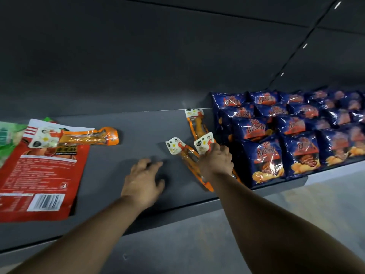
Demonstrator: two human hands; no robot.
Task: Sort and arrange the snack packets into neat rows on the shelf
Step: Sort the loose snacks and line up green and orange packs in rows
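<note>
Shelf [138, 123]: 4 orange pkts [197, 125]

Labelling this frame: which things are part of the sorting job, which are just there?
In the job:
- right hand on an orange packet
- two more orange packets beside it
- fourth orange packet, far left
- left hand, open
- shelf

Just there:
- blue chip bags, already in rows
- red pouch
- green bag

One head-worn wide-angle view only, looking forward and down from just above and in front of the grey shelf [122, 123]. Close in: both forearms enter from the bottom edge. Shelf surface across the middle, back wall filling the upper half, floor at lower right. Edges bent by the lens.
</note>
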